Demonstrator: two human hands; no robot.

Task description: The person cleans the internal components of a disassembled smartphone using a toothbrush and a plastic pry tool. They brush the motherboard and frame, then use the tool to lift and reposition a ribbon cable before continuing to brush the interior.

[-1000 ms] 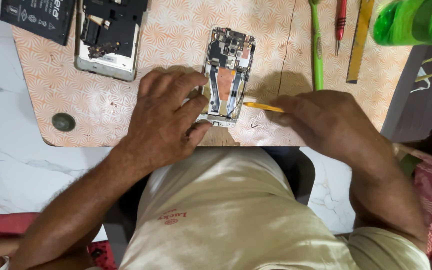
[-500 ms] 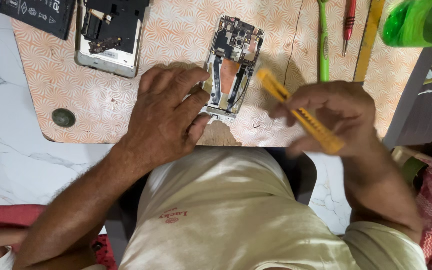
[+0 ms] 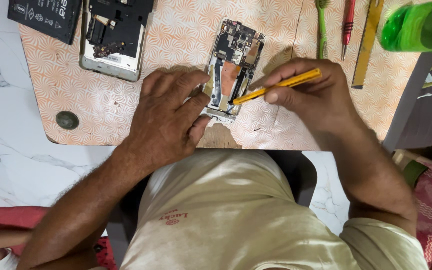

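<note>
While the left hand (image 3: 168, 117) lies flat, fingers spread, on the orange patterned mat (image 3: 76, 90), its fingertips press the lower left edge of an opened smartphone (image 3: 233, 70) that sits in the upper middle of the frame with its back cover off and its circuit board and copper-coloured parts showing. This hand grasps nothing; it only pins the phone down. The right hand (image 3: 311, 95), right of centre, pinches a yellow screwdriver (image 3: 276, 86) between thumb and fingers, closed firmly around its shaft, and the dark tip touches the phone's inside near its middle right edge. In the upper left lies a second opened phone (image 3: 113, 35) with a white frame, and just beside it, at the top left corner, a black battery (image 3: 43, 17). A small dark round disc (image 3: 67, 120) rests on the mat near its lower left edge. Along the top right lie a green tool (image 3: 322, 25), a red screwdriver (image 3: 348, 22) and a yellow ruler (image 3: 368, 42), side by side, with a green plastic bottle (image 3: 418, 27) in the corner. The mat rests on a white marble table (image 3: 6, 125)
</note>
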